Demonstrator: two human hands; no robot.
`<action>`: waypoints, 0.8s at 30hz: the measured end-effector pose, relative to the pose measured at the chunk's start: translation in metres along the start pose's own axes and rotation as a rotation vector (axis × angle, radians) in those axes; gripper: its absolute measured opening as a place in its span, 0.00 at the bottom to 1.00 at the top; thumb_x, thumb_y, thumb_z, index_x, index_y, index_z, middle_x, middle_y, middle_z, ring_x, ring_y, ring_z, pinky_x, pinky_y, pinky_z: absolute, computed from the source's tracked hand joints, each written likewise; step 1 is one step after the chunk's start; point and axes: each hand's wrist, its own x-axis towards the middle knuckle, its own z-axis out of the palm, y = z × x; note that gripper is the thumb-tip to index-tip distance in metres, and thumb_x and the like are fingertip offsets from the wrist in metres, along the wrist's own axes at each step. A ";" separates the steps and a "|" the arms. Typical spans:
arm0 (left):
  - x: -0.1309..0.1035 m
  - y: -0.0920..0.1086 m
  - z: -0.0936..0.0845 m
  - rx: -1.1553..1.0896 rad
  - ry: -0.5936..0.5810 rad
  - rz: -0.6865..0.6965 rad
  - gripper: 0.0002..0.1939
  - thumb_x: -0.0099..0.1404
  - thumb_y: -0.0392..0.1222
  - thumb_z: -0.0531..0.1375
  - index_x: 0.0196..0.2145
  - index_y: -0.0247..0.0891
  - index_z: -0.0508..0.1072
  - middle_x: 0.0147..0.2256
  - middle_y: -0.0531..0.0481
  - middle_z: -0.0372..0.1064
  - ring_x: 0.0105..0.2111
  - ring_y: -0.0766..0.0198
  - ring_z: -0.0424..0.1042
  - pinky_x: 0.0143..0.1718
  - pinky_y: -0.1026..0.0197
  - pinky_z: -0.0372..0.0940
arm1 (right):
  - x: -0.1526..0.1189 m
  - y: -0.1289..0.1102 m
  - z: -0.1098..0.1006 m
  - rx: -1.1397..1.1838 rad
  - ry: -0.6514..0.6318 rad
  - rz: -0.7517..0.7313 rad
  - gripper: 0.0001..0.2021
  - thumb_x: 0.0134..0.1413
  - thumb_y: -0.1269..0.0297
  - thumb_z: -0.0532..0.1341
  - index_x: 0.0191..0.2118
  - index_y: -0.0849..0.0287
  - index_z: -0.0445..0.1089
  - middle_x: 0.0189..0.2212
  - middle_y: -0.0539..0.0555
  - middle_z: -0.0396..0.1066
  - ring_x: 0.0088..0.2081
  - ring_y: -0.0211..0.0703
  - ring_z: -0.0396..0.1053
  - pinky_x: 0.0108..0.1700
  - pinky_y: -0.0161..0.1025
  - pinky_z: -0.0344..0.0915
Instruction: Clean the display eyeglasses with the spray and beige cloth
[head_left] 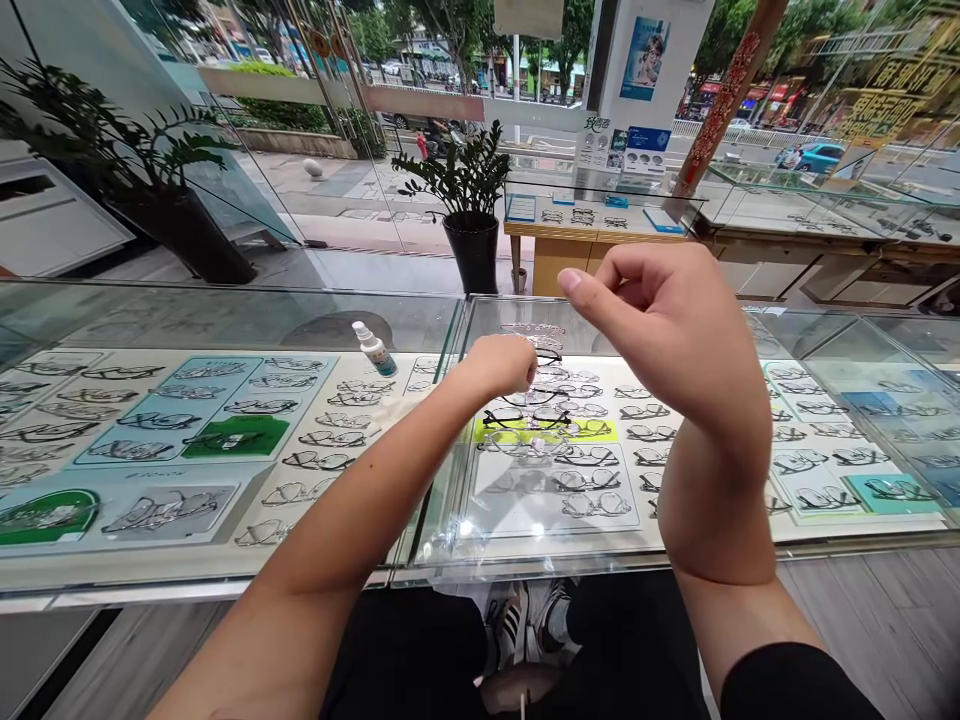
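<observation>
My left hand (pixel 504 364) is closed, knuckles up, just over the glass counter top. Its fingertips are hidden, so I cannot tell what they hold. Close to its right side lies a pair of dark-rimmed eyeglasses (pixel 550 356); whether they touch is unclear. Higher and nearer to me, my right hand (pixel 667 325) hangs in the air, fingers curled in and thumb pointing left, with nothing visible in it. Below my left hand, black-framed eyeglasses (pixel 526 420) and clear-framed eyeglasses (pixel 514 443) form a column, apparently on the glass top.
A white spray bottle (pixel 373 350) stands on the counter to the left. Many eyeglasses lie in the glass display case (pixel 442 500), some on a blue tray (pixel 300 400). Behind are a potted plant (pixel 471 250) and a wooden display table (pixel 555 255). My legs are under the counter's front edge.
</observation>
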 end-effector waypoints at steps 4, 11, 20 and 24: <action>0.006 -0.003 0.004 0.011 -0.020 -0.016 0.11 0.59 0.40 0.67 0.40 0.42 0.85 0.43 0.41 0.83 0.42 0.49 0.80 0.43 0.57 0.69 | -0.001 -0.001 0.000 -0.004 0.003 0.000 0.28 0.66 0.41 0.65 0.23 0.55 0.61 0.19 0.47 0.56 0.24 0.36 0.54 0.27 0.39 0.47; 0.016 -0.003 0.014 -0.036 -0.039 0.012 0.09 0.60 0.41 0.67 0.38 0.44 0.86 0.41 0.44 0.83 0.42 0.52 0.79 0.45 0.59 0.69 | -0.001 0.001 0.001 0.019 -0.004 -0.014 0.26 0.66 0.45 0.66 0.23 0.55 0.62 0.19 0.47 0.58 0.24 0.36 0.54 0.28 0.39 0.45; -0.012 -0.016 -0.015 -0.128 0.084 0.058 0.06 0.59 0.41 0.66 0.32 0.45 0.86 0.32 0.48 0.81 0.34 0.56 0.76 0.36 0.59 0.62 | -0.001 0.000 0.001 0.005 -0.014 -0.006 0.26 0.66 0.44 0.66 0.22 0.55 0.63 0.18 0.47 0.57 0.24 0.37 0.55 0.28 0.39 0.47; -0.042 -0.034 -0.045 -0.556 0.311 0.201 0.09 0.62 0.48 0.66 0.32 0.41 0.84 0.32 0.48 0.80 0.33 0.59 0.74 0.37 0.59 0.63 | -0.003 0.004 -0.002 0.060 0.075 -0.008 0.24 0.67 0.47 0.65 0.24 0.55 0.65 0.18 0.46 0.56 0.23 0.37 0.52 0.27 0.39 0.46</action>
